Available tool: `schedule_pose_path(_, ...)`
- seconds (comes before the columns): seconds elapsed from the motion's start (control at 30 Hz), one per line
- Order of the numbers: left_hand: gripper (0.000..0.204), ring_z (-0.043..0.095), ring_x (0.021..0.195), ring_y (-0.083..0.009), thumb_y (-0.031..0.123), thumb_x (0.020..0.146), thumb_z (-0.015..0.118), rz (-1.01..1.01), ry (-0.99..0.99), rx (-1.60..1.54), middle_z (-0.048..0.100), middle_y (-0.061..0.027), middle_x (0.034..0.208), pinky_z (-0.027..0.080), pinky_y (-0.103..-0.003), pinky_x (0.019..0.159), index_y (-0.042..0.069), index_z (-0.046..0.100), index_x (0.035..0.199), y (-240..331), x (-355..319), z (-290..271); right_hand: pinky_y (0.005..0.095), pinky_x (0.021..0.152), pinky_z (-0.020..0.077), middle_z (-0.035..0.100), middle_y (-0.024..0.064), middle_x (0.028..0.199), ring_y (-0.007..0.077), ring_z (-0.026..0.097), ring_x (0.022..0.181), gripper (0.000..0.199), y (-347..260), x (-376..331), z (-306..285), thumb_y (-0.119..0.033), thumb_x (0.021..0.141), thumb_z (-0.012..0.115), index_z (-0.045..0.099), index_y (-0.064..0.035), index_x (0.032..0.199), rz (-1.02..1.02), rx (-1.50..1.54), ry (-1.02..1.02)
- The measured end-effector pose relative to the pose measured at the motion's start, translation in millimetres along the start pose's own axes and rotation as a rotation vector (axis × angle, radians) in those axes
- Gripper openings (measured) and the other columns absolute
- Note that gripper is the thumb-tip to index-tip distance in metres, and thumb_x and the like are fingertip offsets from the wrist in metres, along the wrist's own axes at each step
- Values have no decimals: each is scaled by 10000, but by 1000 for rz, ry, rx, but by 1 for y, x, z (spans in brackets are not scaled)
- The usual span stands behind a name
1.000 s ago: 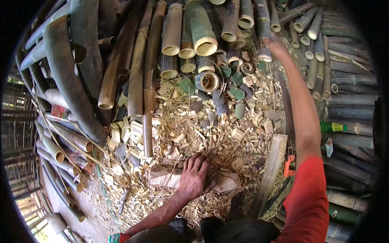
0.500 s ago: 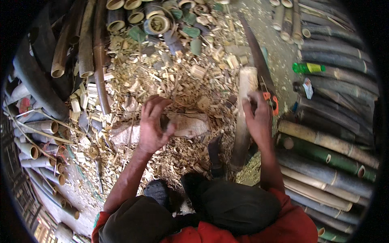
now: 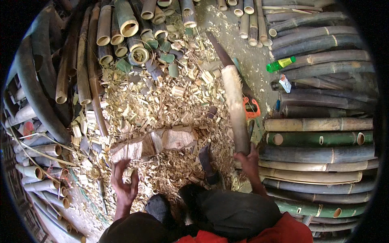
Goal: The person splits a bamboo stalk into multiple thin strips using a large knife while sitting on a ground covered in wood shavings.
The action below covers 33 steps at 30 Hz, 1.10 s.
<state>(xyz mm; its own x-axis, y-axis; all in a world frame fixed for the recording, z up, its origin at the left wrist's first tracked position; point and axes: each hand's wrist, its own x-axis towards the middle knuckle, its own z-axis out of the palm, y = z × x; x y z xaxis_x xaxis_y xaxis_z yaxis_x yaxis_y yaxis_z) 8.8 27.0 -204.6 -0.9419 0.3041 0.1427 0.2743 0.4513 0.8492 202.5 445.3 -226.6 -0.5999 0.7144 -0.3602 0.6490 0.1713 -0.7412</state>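
My right hand (image 3: 248,158) is closed around the dark lower end of a thick wooden club (image 3: 236,103). The club's far end is pale and rough. My left hand (image 3: 125,184) is open, fingers curved and apart, just nearer to me than the left end of a reddish wood block (image 3: 176,138). Nothing shows in that hand. The block lies crosswise on wood chips, with a hollow chopped near its middle. Partly behind the club lies a saw with an orange handle (image 3: 252,108). A dark blade-like tool (image 3: 206,158) rests near my foot.
Wood chips (image 3: 146,101) cover the floor ahead. Bamboo poles (image 3: 316,153) are stacked along the right, with a green bottle (image 3: 281,64) and a small white-and-red packet (image 3: 285,83) on them. More bamboo pieces (image 3: 129,26) stand at the far left; cut tubes (image 3: 44,150) lie at left.
My right hand has moved toward me and taken hold of the club's near end. My left hand has drawn back from over the wood block. The view has shifted too.
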Motion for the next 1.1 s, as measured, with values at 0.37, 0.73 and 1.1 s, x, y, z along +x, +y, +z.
schedule_pose_path(0.37,261,700,822,-172,207,903,752,-1277,-829,-45,757,-120,913,551,-343,747,-27,736,1016,-79,-223,-55,533,941,491,635,290,1167,466,633,1054,637,-25,211,-67,-321,851,755,540,66,1310,-480,-923,475)
schedule_pose_path(0.73,275,702,828,-187,218,894,759,-1380,-820,-52,756,-126,915,552,-352,750,-24,734,1022,-75,-258,-14,499,865,566,712,225,1059,419,709,996,850,-37,-53,64,-670,848,688,497,-56,1404,151,-1059,-862)
schedule_pose_path(1.1,290,704,833,-202,228,884,766,-1319,-785,-99,754,-132,917,553,-361,753,-21,731,1027,-84,-237,29,480,884,549,705,225,1031,380,720,952,632,-64,14,27,-349,876,779,495,15,1307,41,-719,-490)
